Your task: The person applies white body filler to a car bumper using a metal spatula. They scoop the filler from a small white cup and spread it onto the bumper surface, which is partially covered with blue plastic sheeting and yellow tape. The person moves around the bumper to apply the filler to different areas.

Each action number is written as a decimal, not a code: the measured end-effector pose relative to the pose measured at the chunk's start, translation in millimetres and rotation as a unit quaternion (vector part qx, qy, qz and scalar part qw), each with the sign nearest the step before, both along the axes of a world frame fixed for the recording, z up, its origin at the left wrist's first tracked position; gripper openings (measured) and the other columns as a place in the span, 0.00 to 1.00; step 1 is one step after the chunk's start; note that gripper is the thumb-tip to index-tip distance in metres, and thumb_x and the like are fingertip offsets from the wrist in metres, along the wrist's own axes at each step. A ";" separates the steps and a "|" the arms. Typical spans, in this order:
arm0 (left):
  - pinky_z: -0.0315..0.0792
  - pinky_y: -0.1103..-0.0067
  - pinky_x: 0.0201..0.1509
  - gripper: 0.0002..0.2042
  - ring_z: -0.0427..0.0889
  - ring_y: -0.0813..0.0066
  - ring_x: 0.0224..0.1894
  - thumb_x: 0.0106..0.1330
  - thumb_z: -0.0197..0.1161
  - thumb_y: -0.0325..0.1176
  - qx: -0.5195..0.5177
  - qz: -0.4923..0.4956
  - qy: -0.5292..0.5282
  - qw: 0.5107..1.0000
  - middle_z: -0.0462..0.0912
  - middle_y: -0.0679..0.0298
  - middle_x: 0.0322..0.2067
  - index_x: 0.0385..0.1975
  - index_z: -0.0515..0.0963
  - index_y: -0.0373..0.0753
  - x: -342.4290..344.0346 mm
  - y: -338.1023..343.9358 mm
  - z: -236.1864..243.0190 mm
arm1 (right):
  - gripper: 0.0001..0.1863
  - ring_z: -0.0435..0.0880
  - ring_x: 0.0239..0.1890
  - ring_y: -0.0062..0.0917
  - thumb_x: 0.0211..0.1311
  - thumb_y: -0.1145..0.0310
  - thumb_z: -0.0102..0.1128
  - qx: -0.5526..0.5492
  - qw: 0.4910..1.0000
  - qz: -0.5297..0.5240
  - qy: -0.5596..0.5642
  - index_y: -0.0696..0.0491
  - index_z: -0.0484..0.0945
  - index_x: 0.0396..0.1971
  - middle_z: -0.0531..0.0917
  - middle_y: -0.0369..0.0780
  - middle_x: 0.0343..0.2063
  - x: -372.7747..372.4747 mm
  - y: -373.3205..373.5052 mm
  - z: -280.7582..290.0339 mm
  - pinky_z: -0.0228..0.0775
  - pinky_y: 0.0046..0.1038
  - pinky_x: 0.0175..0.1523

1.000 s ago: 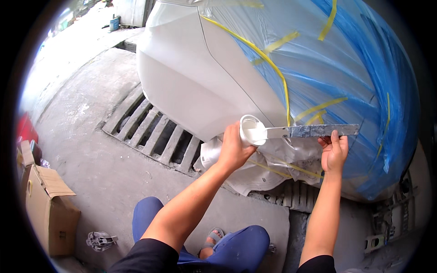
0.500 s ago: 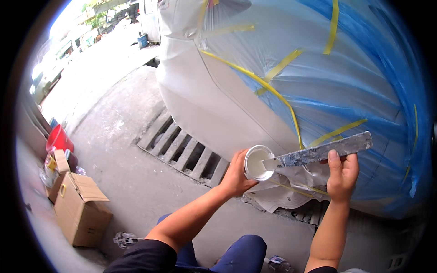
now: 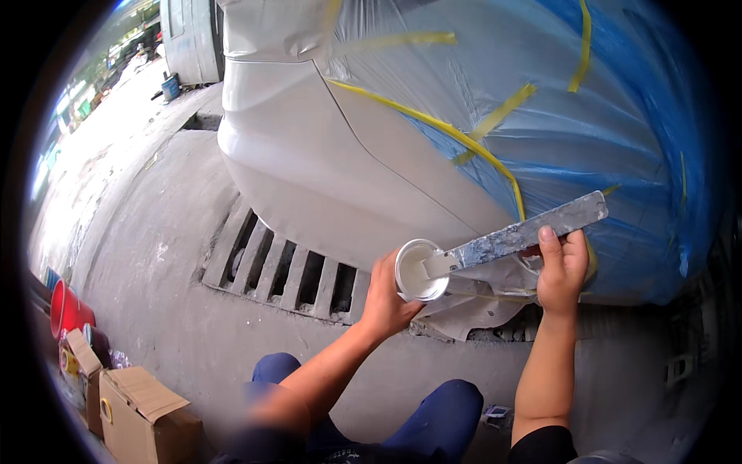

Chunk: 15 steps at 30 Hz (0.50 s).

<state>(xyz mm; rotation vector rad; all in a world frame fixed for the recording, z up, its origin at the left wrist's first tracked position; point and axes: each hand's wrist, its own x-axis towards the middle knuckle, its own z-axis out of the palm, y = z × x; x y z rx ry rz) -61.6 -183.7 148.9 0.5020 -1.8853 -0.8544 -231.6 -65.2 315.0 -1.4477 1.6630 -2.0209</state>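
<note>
- In the head view, we see the strip (image 3: 515, 237) slanting up to the right, where a second ago it lay nearly level; its pale end now reaches farther over the mouth of the cup (image 3: 444, 284); we take this to mean cup and strip are being worked together.
- Our left hand (image 3: 386, 298) is curled round the cup's outer left side, closed as far as its wall allows; the cup sits in front of us, its mouth turned our way, before the car's lower panel (image 3: 340, 185).
- Our right hand (image 3: 563, 271) pinches the strip toward its far end, thumb on top, other fingers mostly hidden.
- The cup is round and white, with smooth white liquid (image 3: 413, 280) inside; the strip is long, flat and grey, crusted with blotchy residue.
- Beyond, we see the glossy pale panel; wrinkled blue plastic sheet (image 3: 587, 147); narrow yellow tape (image 3: 471, 143); a rough slotted grate (image 3: 296, 278) in the floor.
</note>
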 end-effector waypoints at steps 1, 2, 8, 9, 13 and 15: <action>0.64 0.65 0.60 0.35 0.68 0.53 0.56 0.46 0.74 0.31 -0.007 -0.005 -0.001 1.000 0.70 0.54 0.51 0.56 0.65 0.35 2.2 -5.8 1.6 | 0.08 0.74 0.30 0.15 0.67 0.70 0.52 -0.004 1.000 -0.012 -0.006 0.59 0.70 0.39 0.78 0.36 0.32 1.6 -2.6 -4.2 0.70 0.20 0.36; 0.64 0.65 0.60 0.35 0.68 0.53 0.55 0.46 0.73 0.31 -0.006 -0.011 -0.006 1.000 0.70 0.54 0.51 0.56 0.65 0.35 2.9 -11.8 2.1 | 0.08 0.75 0.30 0.16 0.68 0.69 0.52 -0.011 0.999 -0.016 -0.026 0.59 0.70 0.39 0.78 0.37 0.31 2.2 -4.3 -8.9 0.71 0.21 0.35; 0.67 0.68 0.56 0.31 0.71 0.55 0.52 0.49 0.72 0.32 0.041 -0.053 -0.017 0.998 0.71 0.52 0.48 0.53 0.66 0.34 21.5 -24.5 10.5 | 0.09 0.76 0.31 0.16 0.68 0.67 0.52 -0.050 0.997 -0.057 -0.007 0.59 0.71 0.39 0.79 0.36 0.31 29.2 2.8 6.3 0.72 0.21 0.36; 0.67 0.68 0.56 0.30 0.71 0.55 0.52 0.49 0.72 0.32 0.040 -0.059 -0.017 0.997 0.71 0.52 0.48 0.53 0.66 0.34 24.1 -25.1 11.3 | 0.09 0.76 0.30 0.16 0.68 0.67 0.52 -0.057 0.997 -0.057 0.013 0.59 0.71 0.39 0.79 0.36 0.31 33.5 4.5 11.2 0.72 0.21 0.36; 0.67 0.67 0.56 0.31 0.71 0.55 0.52 0.49 0.72 0.33 0.029 -0.075 -0.021 0.997 0.71 0.52 0.47 0.53 0.66 0.34 31.4 -28.2 12.2 | 0.10 0.76 0.31 0.15 0.68 0.66 0.53 -0.003 0.993 -0.072 0.092 0.57 0.71 0.39 0.78 0.35 0.30 53.8 2.0 16.9 0.71 0.20 0.37; 0.66 0.66 0.57 0.31 0.69 0.53 0.53 0.49 0.72 0.32 0.027 -0.079 -0.017 0.996 0.70 0.51 0.48 0.53 0.65 0.34 32.7 -33.2 11.4 | 0.09 0.76 0.27 0.14 0.68 0.67 0.52 0.012 0.991 -0.119 0.059 0.58 0.71 0.37 0.78 0.35 0.28 63.8 -5.1 10.3 0.72 0.19 0.33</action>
